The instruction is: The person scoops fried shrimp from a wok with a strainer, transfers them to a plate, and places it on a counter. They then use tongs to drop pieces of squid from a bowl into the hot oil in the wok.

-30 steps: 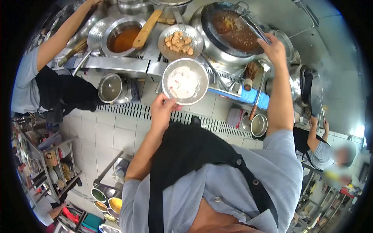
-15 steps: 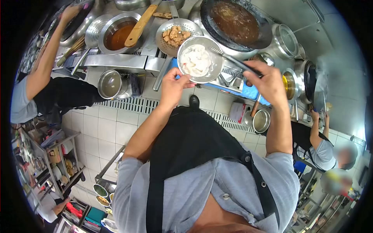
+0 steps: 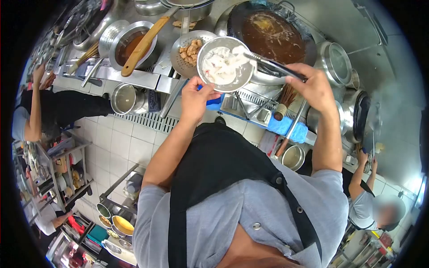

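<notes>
My left hand (image 3: 195, 99) grips the near rim of a steel bowl (image 3: 225, 64) filled with white battered pieces, held up in front of the stove. My right hand (image 3: 313, 86) holds metal tongs (image 3: 268, 64) whose tips reach into the bowl and pinch a battered piece at its right edge. Just beyond the bowl sits a large wok of brown frying oil (image 3: 272, 33). A perforated skimmer (image 3: 190, 50) with fried golden pieces rests left of the bowl.
A pot of orange liquid with a wooden paddle (image 3: 134, 44) stands at the left of the stove. Other people work at the left (image 3: 33, 111) and lower right (image 3: 362, 196). Steel pots (image 3: 124, 98) sit on the tiled floor beside a drain grate.
I have leaned closer to the stove. The bowl has risen toward the wok and the tongs now grip a battered piece inside it.
</notes>
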`<state>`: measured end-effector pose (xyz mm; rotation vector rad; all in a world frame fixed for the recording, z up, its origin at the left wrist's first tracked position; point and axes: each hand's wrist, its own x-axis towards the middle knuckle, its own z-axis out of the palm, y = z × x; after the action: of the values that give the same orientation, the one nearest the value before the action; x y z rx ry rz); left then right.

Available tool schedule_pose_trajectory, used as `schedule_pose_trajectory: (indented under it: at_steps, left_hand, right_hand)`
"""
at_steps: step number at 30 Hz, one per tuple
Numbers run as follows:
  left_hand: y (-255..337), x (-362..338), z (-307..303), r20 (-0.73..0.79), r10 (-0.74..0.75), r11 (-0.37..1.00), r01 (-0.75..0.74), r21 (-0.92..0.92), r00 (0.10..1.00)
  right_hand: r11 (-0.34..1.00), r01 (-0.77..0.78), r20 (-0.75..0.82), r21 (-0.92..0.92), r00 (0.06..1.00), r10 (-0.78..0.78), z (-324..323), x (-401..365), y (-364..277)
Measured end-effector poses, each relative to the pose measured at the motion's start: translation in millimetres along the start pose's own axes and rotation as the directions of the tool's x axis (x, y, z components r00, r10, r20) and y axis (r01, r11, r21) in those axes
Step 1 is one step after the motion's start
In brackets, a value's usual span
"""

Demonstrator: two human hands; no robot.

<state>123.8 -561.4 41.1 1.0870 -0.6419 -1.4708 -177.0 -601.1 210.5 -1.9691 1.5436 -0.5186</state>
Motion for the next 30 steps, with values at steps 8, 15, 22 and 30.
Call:
schedule_pose_trajectory:
  at_steps: [8,15,22,30]
  left_hand:
    - [-3,38,31,0.068,-0.002,0.996,0.008,-0.087,0.998]
    - [1,39,33,0.119,-0.004,0.99,0.021,-0.142,0.993]
    - [-2,27,23,0.221,-0.058,0.983,0.094,-0.157,0.974]
    - [3,4,5,0.188,-0.057,0.989,0.081,-0.123,0.981]
  right_hand:
    - [0.979,-0.017,-0.068,0.202,0.997,0.031,-30,23,6]
    - [0.978,0.025,-0.226,0.206,0.974,0.023,-48,2,-42]
    - [0.99,0.11,-0.304,0.088,0.949,-0.078,-40,-22,-76]
    - [0.933,-0.082,-0.209,-0.35,0.978,0.008,-6,-43,-61]
